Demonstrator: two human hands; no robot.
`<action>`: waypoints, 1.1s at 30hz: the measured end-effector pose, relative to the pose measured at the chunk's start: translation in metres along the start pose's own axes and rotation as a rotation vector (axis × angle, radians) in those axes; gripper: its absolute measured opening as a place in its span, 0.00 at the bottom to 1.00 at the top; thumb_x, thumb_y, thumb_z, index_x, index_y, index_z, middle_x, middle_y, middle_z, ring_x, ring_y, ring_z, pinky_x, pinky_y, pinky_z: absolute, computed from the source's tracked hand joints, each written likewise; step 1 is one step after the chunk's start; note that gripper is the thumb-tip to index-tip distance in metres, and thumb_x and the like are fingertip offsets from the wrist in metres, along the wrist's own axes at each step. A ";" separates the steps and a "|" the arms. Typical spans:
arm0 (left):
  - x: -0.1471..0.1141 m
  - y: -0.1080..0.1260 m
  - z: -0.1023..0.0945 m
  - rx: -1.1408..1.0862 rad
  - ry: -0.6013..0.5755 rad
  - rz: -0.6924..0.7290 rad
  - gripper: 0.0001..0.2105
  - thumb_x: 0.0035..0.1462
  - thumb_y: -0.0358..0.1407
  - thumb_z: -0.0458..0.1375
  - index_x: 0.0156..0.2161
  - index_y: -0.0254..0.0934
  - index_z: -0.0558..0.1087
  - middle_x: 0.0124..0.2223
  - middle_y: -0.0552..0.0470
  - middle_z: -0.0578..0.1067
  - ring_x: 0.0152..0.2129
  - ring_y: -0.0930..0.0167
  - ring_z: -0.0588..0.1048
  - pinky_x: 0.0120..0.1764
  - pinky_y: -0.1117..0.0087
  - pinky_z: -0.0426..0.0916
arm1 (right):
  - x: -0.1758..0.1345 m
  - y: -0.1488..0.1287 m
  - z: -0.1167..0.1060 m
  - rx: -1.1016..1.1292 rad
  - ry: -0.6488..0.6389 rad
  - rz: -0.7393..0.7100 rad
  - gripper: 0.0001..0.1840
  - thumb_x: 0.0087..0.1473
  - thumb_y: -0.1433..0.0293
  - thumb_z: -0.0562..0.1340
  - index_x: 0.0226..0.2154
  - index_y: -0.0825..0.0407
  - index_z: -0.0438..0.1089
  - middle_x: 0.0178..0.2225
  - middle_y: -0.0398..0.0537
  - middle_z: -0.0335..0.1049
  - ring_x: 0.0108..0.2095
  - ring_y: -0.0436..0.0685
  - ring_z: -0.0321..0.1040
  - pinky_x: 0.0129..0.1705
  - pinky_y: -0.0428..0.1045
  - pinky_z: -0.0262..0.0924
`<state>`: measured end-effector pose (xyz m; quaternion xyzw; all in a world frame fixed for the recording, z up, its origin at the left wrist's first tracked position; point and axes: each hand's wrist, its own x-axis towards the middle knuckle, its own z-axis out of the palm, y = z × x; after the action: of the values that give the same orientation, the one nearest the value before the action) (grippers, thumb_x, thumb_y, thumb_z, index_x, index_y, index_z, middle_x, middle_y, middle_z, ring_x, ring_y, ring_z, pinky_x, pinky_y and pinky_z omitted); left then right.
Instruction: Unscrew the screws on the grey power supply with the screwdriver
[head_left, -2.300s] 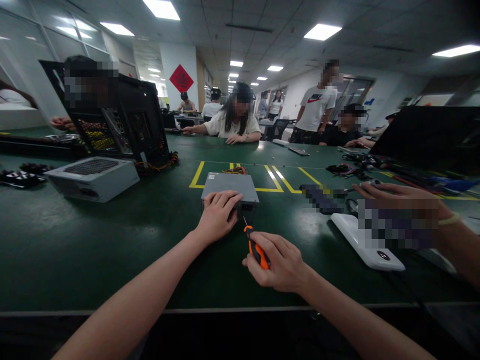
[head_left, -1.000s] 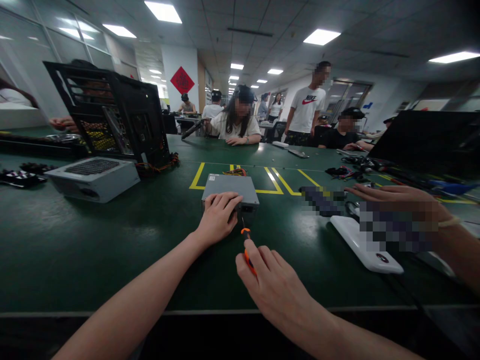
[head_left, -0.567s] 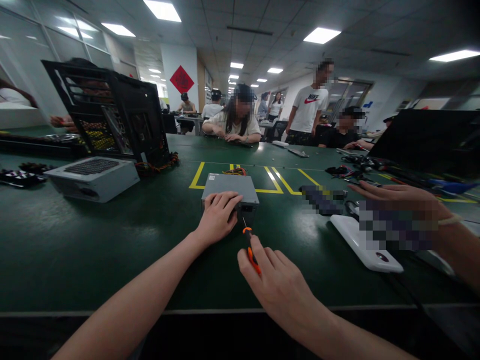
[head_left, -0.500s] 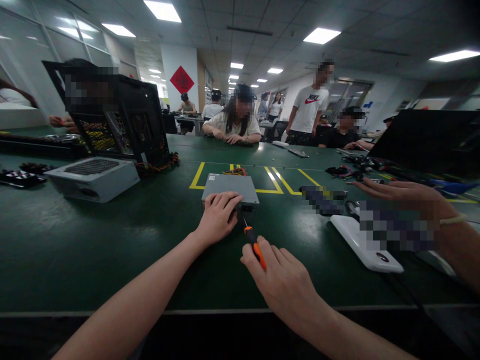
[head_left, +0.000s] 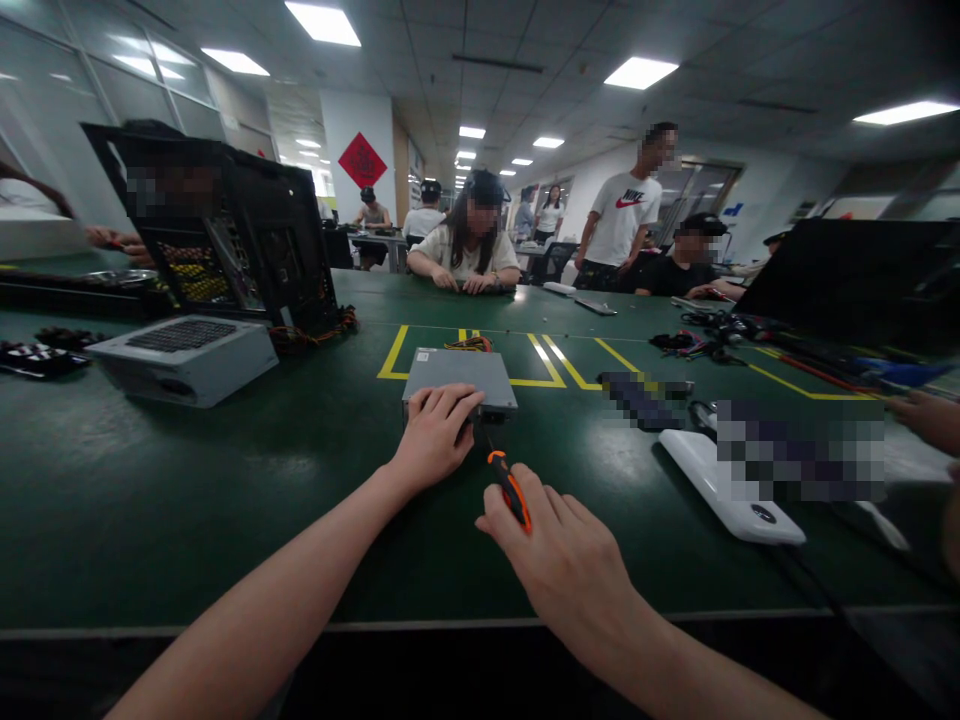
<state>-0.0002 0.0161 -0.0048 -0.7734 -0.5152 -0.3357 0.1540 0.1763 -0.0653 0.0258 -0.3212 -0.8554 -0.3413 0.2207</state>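
Observation:
A grey metal computer power supply (head_left: pixel 461 370) lies in front of me, its bundle of wires (head_left: pixel 469 344) at the far side. My left hand (head_left: pixel 435 432) grips its near edge, fingers over the top and the thumb side down the front. My right hand (head_left: pixel 566 540) is closed around the black and orange handle of a screwdriver (head_left: pixel 510 488). The screwdriver's thin shaft points at the power supply's near face, just below the socket. Its tip is too dark to tell whether it touches a screw.
At left stand a second power supply (head_left: pixel 225 375) and an open black computer case (head_left: pixel 262 240). To the right lie a white slab-shaped device (head_left: pixel 720 485), cables (head_left: pixel 697 340) and a large black panel (head_left: pixel 847 275). A co-worker's hand (head_left: pixel 926 415) shows at the right edge; another person (head_left: pixel 469 245) sits opposite.
The screwdriver handle has turned a little in my right hand. The co-worker's hand on the right has drawn back toward the picture's edge. My left hand and the power supply stay put.

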 end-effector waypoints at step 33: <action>0.000 0.000 0.000 -0.007 0.013 -0.003 0.19 0.55 0.31 0.51 0.53 0.42 0.62 0.53 0.48 0.66 0.50 0.65 0.62 0.50 0.60 0.52 | 0.004 0.001 -0.003 0.042 0.036 0.016 0.10 0.55 0.76 0.51 0.39 0.53 0.62 0.37 0.56 0.70 0.25 0.51 0.65 0.26 0.46 0.55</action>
<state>0.0001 0.0164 -0.0050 -0.7709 -0.5141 -0.3428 0.1545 0.1747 -0.0657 0.0308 -0.3168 -0.8557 -0.3272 0.2456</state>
